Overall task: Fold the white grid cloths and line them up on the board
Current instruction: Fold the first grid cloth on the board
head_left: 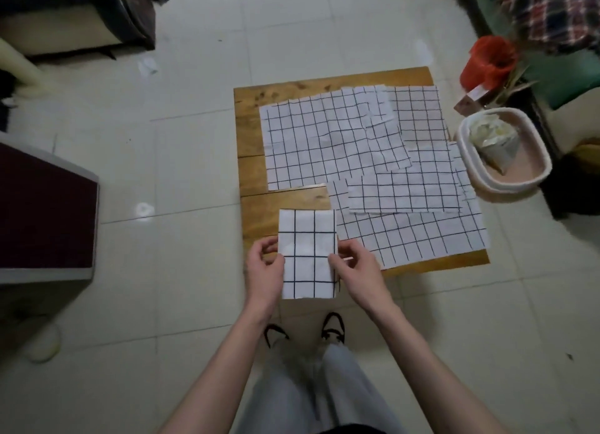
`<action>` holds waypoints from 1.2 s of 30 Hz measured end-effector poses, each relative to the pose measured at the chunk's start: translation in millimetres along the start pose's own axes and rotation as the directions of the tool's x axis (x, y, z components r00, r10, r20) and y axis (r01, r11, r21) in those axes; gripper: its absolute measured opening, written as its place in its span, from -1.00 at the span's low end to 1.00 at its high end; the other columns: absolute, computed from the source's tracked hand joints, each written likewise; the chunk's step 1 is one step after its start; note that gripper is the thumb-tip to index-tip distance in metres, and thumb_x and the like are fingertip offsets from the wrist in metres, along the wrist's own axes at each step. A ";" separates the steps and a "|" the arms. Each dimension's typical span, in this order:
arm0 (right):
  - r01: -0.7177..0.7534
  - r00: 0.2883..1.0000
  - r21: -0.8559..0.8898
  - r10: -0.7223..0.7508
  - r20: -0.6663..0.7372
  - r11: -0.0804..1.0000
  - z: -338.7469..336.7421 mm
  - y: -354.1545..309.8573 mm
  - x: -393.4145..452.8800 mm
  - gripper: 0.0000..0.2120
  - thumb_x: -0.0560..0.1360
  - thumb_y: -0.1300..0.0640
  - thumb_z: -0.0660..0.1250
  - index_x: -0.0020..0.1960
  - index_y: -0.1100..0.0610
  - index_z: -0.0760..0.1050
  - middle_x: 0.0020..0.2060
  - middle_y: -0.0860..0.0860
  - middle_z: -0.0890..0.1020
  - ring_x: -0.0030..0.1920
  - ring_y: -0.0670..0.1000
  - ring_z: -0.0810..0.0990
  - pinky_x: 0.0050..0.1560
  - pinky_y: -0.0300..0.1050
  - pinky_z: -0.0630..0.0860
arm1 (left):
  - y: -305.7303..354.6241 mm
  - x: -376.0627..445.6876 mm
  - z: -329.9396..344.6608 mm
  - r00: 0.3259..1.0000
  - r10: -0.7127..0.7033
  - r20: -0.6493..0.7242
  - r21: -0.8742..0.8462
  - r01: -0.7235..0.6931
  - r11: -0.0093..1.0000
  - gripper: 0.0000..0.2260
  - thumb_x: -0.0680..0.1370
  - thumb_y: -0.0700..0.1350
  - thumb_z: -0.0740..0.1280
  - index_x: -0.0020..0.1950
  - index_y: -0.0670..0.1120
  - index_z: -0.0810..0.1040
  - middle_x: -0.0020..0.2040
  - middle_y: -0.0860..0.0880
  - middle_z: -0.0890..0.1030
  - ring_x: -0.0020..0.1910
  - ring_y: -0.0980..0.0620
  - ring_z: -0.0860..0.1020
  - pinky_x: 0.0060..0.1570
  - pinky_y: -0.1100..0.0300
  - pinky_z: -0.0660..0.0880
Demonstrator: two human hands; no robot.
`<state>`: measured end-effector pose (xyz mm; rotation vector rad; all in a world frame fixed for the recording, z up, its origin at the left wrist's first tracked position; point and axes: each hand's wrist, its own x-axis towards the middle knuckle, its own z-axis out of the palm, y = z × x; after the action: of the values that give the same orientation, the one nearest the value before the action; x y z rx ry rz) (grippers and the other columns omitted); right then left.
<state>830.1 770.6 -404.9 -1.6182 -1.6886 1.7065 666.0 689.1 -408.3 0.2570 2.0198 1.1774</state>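
Both hands pinch one folded cloth [306, 255] over the board's [250, 141] near edge, left hand [264, 268] gripping its left side, right hand [354, 264] its right, while several unfolded cloths [331, 138] lie spread, overlapping, across the board beyond.

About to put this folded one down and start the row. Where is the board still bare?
The folded cloth sits pinched between left hand and right hand. Bare wood on the board: its left strip beside the big unfolded cloth, widening at the near-left corner under the folded piece. Centre and right are crowded with overlapping sheets.
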 end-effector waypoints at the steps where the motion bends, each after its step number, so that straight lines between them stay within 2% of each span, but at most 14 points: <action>1: -0.003 1.000 -0.013 0.003 0.005 1.000 1.8 7.7 5.9 -0.92 0.61 0.07 0.39 0.10 -0.01 0.58 -0.06 0.13 0.69 -0.09 0.08 0.63 -0.04 0.00 0.62 | -8.2 3.7 4.2 1.000 -0.013 -0.015 0.009 0.013 1.000 -0.73 0.60 -0.30 0.34 0.25 -0.03 0.58 0.14 -0.01 0.65 0.05 -0.02 0.66 0.09 -0.06 0.66; 3: 0.003 1.000 -0.021 -0.003 0.003 1.000 6.3 22.7 20.4 -0.93 0.62 0.08 0.38 0.10 0.00 0.57 -0.08 0.11 0.68 -0.09 0.07 0.62 -0.10 -0.13 0.59 | -23.4 14.1 11.5 0.999 -0.015 -0.032 0.018 0.016 1.000 -0.74 0.59 -0.29 0.34 0.22 -0.03 0.59 0.13 -0.01 0.67 0.04 -0.04 0.66 0.10 -0.09 0.66; 5: 0.005 1.000 -0.039 -0.005 -0.007 0.999 12.2 38.0 36.7 -0.91 0.63 0.09 0.38 0.13 0.02 0.56 -0.08 0.03 0.66 -0.08 0.02 0.62 -0.13 -0.23 0.55 | -38.5 28.3 18.7 0.999 -0.006 -0.039 0.028 0.007 1.000 -0.75 0.60 -0.30 0.33 0.22 -0.05 0.60 0.12 -0.02 0.67 0.03 -0.04 0.66 0.06 0.02 0.67; 8: -0.010 1.000 -0.072 0.009 -0.013 0.997 24.7 61.4 64.0 -0.88 0.63 0.06 0.37 0.15 0.05 0.56 -0.06 0.03 0.65 -0.06 0.04 0.63 -0.11 -0.17 0.58 | -62.3 55.1 29.1 0.996 -0.006 -0.090 0.040 0.010 0.999 -0.76 0.60 -0.30 0.34 0.21 -0.06 0.61 0.09 -0.03 0.67 -0.06 0.03 0.64 -0.09 0.20 0.63; 11: -0.006 1.000 -0.104 0.004 -0.019 0.995 40.1 85.4 90.8 -0.89 0.63 0.06 0.37 0.14 0.04 0.57 -0.07 0.03 0.66 -0.08 0.03 0.63 -0.15 -0.17 0.61 | -88.1 81.1 38.1 0.993 -0.019 -0.116 0.041 0.024 0.999 -0.77 0.60 -0.30 0.33 0.17 -0.03 0.62 0.03 -0.03 0.67 -0.18 0.06 0.60 -0.18 0.13 0.63; 14: -0.019 1.000 -0.145 0.017 -0.016 0.989 53.7 110.4 112.2 -0.90 0.63 0.07 0.37 0.13 0.04 0.57 -0.06 -0.03 0.64 -0.11 0.01 0.64 -0.13 -0.13 0.61 | -115.0 103.6 45.8 0.989 -0.063 -0.133 0.040 0.069 0.997 -0.76 0.60 -0.28 0.33 0.11 0.05 0.61 0.03 -0.01 0.66 -0.09 0.02 0.65 -0.10 0.02 0.67; 18: -0.022 1.000 -0.221 0.026 0.013 0.975 68.2 131.4 129.7 -0.84 0.62 0.11 0.38 0.19 0.05 0.55 -0.02 -0.12 0.62 -0.04 -0.11 0.62 -0.05 -0.19 0.62 | -142.9 122.6 53.9 0.979 -0.142 -0.146 0.024 0.147 0.989 -0.73 0.60 -0.33 0.32 0.14 0.02 0.59 0.07 0.02 0.65 0.03 0.07 0.64 0.04 0.09 0.67; 21: -0.017 1.000 -0.282 0.021 0.013 0.959 73.7 137.9 136.7 -0.82 0.61 0.14 0.39 0.21 0.06 0.54 -0.04 -0.11 0.61 -0.04 -0.13 0.59 -0.05 -0.27 0.55 | -154.4 129.4 58.0 0.978 -0.168 -0.123 0.050 0.176 0.983 -0.69 0.58 -0.36 0.32 0.18 0.00 0.59 0.09 -0.01 0.65 0.04 0.05 0.63 0.07 0.10 0.66; 24: -0.019 1.000 -0.333 0.019 -0.003 0.943 78.9 141.2 140.5 -0.82 0.59 0.15 0.40 0.18 0.06 0.55 -0.07 -0.09 0.62 -0.07 -0.10 0.59 0.01 -0.11 0.60 | -158.9 130.2 59.9 0.976 -0.188 -0.114 0.084 0.198 0.977 -0.67 0.57 -0.37 0.33 0.21 0.00 0.55 0.11 0.01 0.61 0.06 0.07 0.59 0.07 0.15 0.62; 26: -0.015 1.000 -0.368 0.009 -0.018 0.930 82.7 143.1 140.7 -0.80 0.58 0.15 0.41 0.20 0.07 0.55 -0.07 -0.11 0.61 -0.09 -0.13 0.58 -0.01 -0.14 0.56 | -162.2 128.6 60.4 0.974 -0.196 -0.111 0.116 0.208 0.971 -0.65 0.57 -0.35 0.35 0.24 0.02 0.53 0.12 0.04 0.59 0.06 0.12 0.57 0.02 0.22 0.58; 30: 0.041 0.997 -0.406 -0.067 -0.049 0.913 87.5 148.1 140.3 -0.75 0.55 0.19 0.42 0.21 0.08 0.57 -0.08 -0.11 0.62 -0.13 -0.14 0.57 -0.12 -0.27 0.48 | -169.7 128.1 62.3 0.984 -0.138 -0.115 0.230 0.162 0.960 -0.61 0.57 -0.30 0.38 0.35 -0.01 0.54 0.22 0.01 0.54 0.11 0.07 0.57 0.16 0.03 0.62; 36: 0.056 0.994 -0.434 -0.092 -0.061 0.899 88.8 149.5 130.3 -0.65 0.57 0.11 0.40 0.34 0.11 0.53 0.06 -0.03 0.59 0.07 -0.01 0.57 0.11 -0.04 0.58 | -161.8 124.7 56.4 0.997 -0.077 -0.027 0.346 0.081 0.935 -0.52 0.60 -0.19 0.38 0.53 -0.04 0.44 0.36 0.01 0.44 0.27 0.02 0.51 0.30 -0.06 0.55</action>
<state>788.1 780.2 -617.9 -1.7396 -2.1700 1.2692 652.0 700.9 -619.5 0.3379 2.2221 0.7690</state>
